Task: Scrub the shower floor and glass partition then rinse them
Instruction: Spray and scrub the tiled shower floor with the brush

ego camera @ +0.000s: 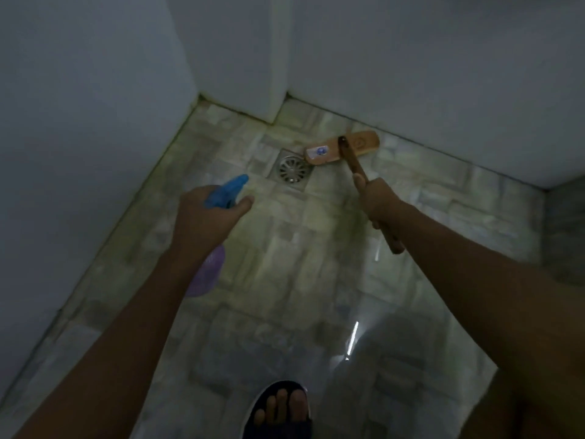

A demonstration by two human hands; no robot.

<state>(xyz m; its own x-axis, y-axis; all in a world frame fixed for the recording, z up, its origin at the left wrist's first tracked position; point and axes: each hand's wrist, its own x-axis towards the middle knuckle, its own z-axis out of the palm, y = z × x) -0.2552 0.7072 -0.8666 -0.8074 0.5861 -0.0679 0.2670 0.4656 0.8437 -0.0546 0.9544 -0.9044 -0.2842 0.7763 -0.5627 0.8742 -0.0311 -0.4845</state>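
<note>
1. Walls (79, 122). White and plain, enclosing the floor on its left and far sides. A square pillar (253, 58) juts out at the far corner.

2. Floor (285, 264). Pale mosaic tile with a wet sheen and streaks of reflected light toward the near edge. Yellow-green staining runs along the left and far edges and around the drain. The picture is dim and soft, so finer dirt cannot be made out.

3. Foot in a dark sandal (281, 410). Planted at the near edge of the floor, toes pointing in.

4. Brush (343, 147). Long wooden head bearing a small sticker, lying at the far edge of the floor beside the wall base. Its left end meets the drain's right corner. A wooden handle slants back from the head.

5. Bottle (207, 274). Translucent purple body under the left wrist, with a blue trigger head aimed toward the drain. Held above the floor's left side.

6. Left grip (205, 213). Wrapped round the bottle's neck, thumb extended forward.

7. Right grip (375, 198). Fingers curled round the brush handle, thumb laid along its top. The handle's end pokes out behind.

8. Drain (291, 169). Square steel plate with a round slotted grate, near the far corner.
</note>
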